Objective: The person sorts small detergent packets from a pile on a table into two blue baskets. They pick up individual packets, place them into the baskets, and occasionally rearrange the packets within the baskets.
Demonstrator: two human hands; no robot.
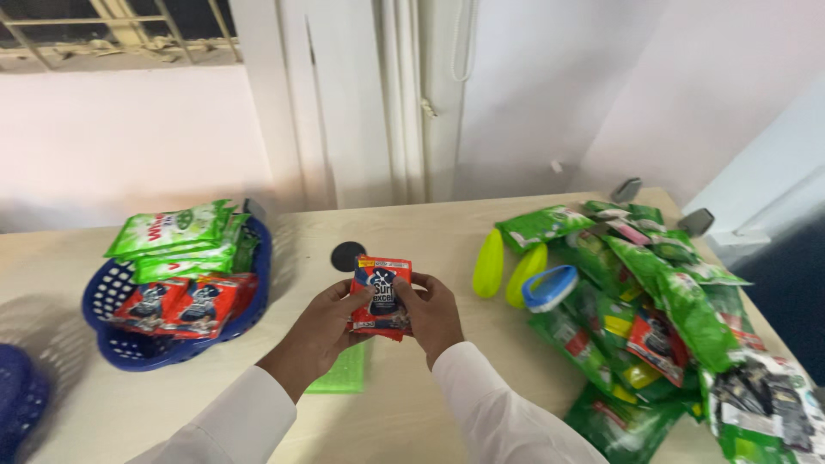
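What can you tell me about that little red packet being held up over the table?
The red sachet is a small, flat, glossy pouch, mostly red with a dark blue and white printed panel. It is held upright, facing the camera, above the pale table. The left hand pinches its left edge and the right hand its right edge.

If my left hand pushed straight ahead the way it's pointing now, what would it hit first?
Probably the black round disc on the table, just beyond the red packet that the left hand holds together with the right hand. Depth is hard to judge, so it might pass over it.
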